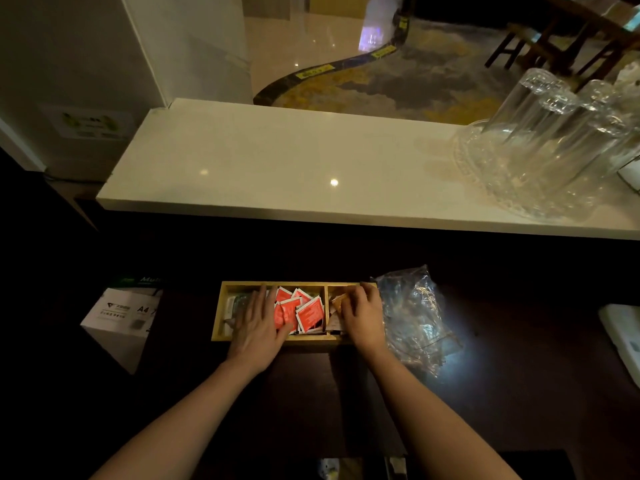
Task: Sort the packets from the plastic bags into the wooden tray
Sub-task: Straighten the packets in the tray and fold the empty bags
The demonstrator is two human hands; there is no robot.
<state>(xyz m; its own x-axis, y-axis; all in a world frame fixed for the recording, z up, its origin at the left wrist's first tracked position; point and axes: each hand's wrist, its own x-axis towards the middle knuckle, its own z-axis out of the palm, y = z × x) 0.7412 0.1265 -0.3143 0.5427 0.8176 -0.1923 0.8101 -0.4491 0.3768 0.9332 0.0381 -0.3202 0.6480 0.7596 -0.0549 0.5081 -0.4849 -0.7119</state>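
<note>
Left hand (258,323) fingers spread flat on wooden tray (277,285); right hand (362,315) fingers curled over brown packets (337,301).

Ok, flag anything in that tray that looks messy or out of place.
The red square packets in the middle compartment of the three-compartment wooden tray lie tilted and overlapping, not stacked. The crumpled clear plastic bags sit heaped against the tray's right end. Nothing looks spilled or damaged.

The small paper packets (300,311) are red with white print. The light brown wooden tray (273,337) sits on a dark surface (304,393). The crinkly plastic bags (414,317) are clear. The cardboard box (117,318) is white.
</note>
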